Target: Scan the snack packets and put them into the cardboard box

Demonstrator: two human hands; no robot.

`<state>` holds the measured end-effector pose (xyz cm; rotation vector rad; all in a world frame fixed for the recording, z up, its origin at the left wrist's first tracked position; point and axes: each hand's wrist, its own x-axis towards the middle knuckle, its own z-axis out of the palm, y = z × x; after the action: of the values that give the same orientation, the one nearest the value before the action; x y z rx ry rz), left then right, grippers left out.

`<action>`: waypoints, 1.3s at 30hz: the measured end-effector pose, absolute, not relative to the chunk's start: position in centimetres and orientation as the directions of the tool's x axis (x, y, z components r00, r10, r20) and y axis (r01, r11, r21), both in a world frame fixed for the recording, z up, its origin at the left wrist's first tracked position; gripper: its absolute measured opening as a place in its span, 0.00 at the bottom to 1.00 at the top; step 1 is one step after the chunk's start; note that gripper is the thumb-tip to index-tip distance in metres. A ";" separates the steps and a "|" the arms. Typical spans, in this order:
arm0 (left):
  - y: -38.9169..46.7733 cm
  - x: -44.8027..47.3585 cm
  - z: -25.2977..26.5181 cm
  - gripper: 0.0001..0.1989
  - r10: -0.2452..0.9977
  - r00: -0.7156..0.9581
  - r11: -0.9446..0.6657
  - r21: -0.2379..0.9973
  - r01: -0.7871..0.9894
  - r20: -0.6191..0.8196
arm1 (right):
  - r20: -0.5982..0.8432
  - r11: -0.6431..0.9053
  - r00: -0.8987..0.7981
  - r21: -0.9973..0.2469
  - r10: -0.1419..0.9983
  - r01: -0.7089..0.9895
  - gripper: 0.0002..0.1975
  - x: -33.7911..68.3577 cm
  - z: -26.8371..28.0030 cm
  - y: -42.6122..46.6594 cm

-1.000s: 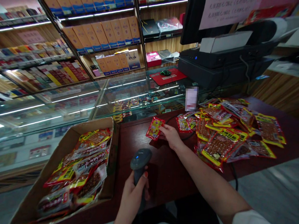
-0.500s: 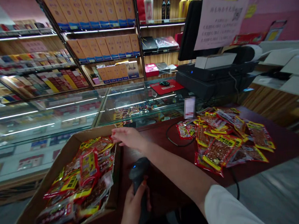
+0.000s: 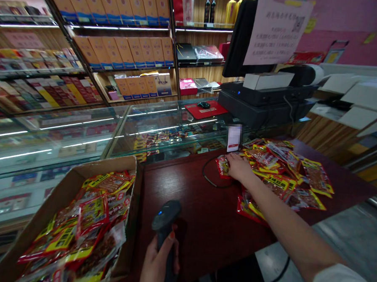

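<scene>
In my left hand (image 3: 157,261) is a black barcode scanner (image 3: 167,215), its head lit by a small blue light; the fingers wrap its handle. My right hand (image 3: 240,168) is at the left edge of a heap of snack packets (image 3: 279,156). Its fingers close over a small red snack packet (image 3: 222,167), partly hiding it. Red and yellow wrappers with brown contents make up the heap. To the left, an open cardboard box (image 3: 134,197) holds several similar packets (image 3: 93,214). A phone-like screen (image 3: 234,138) stands just behind my right hand.
A black cable (image 3: 207,175) loops over the dark red table (image 3: 186,187). Behind it are a glass display counter (image 3: 122,133), a red mat (image 3: 205,110) with a mouse, and a black monitor (image 3: 239,42) on its base. Boxes (image 3: 123,53) and bottles fill the back shelves.
My right hand has moved from the box's right edge across the table to the packet heap. The scanner stays in my left hand. The view has shifted slightly.
</scene>
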<state>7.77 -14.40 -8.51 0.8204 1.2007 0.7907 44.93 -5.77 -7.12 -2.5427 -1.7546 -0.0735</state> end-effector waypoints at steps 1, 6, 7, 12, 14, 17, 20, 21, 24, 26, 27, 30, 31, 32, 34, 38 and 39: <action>-14.4 7.8 -8.4 0.33 0.867 0.176 0.486 0.870 -0.084 -0.467 | 0.070 -0.352 0.352 -0.003 0.933 0.936 0.27 44.8 -7.3 -5.9; -14.6 7.8 -8.0 0.32 0.882 0.162 0.459 0.884 -0.089 -0.442 | 0.080 -0.388 0.386 0.013 0.919 0.922 0.27 44.8 -6.7 -5.6; -14.6 7.8 -8.0 0.31 0.881 0.176 0.458 0.884 -0.088 -0.439 | 0.069 -0.400 0.400 -0.007 0.914 0.916 0.27 44.9 -6.5 -5.4; -14.6 7.7 -7.7 0.33 0.873 0.189 0.471 0.878 -0.085 -0.450 | 0.114 -0.482 0.493 -0.114 0.862 0.869 0.30 45.8 -4.7 -4.2; -14.6 7.7 -7.6 0.33 0.873 0.193 0.470 0.878 -0.090 -0.448 | 0.159 -0.519 0.535 -0.136 0.830 0.844 0.35 46.1 -3.9 -3.6; -14.4 7.8 -7.7 0.34 0.868 0.182 0.482 0.871 -0.092 -0.461 | 0.147 -0.563 0.585 -0.167 0.797 0.809 0.41 46.4 -3.0 -2.5; -14.4 7.8 -8.3 0.35 0.869 0.163 0.484 0.871 -0.085 -0.468 | 0.103 -0.588 0.608 -0.174 0.787 0.790 0.43 46.7 -2.7 -1.6; -14.4 7.7 -8.5 0.35 0.871 0.152 0.482 0.872 -0.082 -0.467 | 0.096 -0.587 0.607 -0.171 0.789 0.791 0.43 46.8 -2.8 -1.5; -14.5 7.6 -8.8 0.36 0.870 0.146 0.485 0.872 -0.072 -0.472 | 0.103 -0.576 0.594 -0.159 0.798 0.802 0.41 47.2 -3.3 -1.7; -14.5 7.6 -8.5 0.34 0.873 0.164 0.474 0.878 -0.070 -0.459 | 0.138 -0.564 0.580 -0.139 0.803 0.814 0.36 47.5 -4.0 -2.4; -14.5 7.6 -8.3 0.33 0.874 0.174 0.470 0.880 -0.071 -0.453 | 0.148 -0.548 0.560 -0.118 0.815 0.828 0.32 47.6 -4.3 -2.8; -14.4 7.7 -7.9 0.31 0.877 0.179 0.465 0.882 -0.082 -0.446 | 0.116 -0.447 0.445 -0.006 0.888 0.895 0.24 47.6 -5.2 -4.0; -14.3 7.8 -7.9 0.32 0.874 0.178 0.470 0.879 -0.082 -0.451 | 0.089 -0.406 0.402 0.033 0.911 0.913 0.23 47.6 -5.4 -4.3; -14.3 7.9 -8.0 0.33 0.873 0.171 0.474 0.877 -0.082 -0.456 | 0.070 -0.372 0.368 0.065 0.927 0.926 0.23 47.5 -5.5 -4.6; -14.3 7.9 -8.0 0.35 0.873 0.161 0.477 0.875 -0.082 -0.461 | 0.060 -0.336 0.332 0.099 0.941 0.937 0.23 47.3 -5.7 -4.8; -14.5 7.8 -8.1 0.33 0.880 0.165 0.464 0.880 -0.100 -0.446 | 0.071 -0.312 0.307 0.078 0.949 0.947 0.22 46.9 -5.5 -4.8; -14.5 7.7 -8.2 0.33 0.881 0.165 0.463 0.880 -0.102 -0.444 | 0.067 -0.304 0.300 0.070 0.952 0.950 0.22 46.9 -5.4 -4.9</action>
<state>7.72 -14.50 -8.20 0.8254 1.1990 0.8264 46.86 -4.86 -5.40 -2.5457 -1.8625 -0.1510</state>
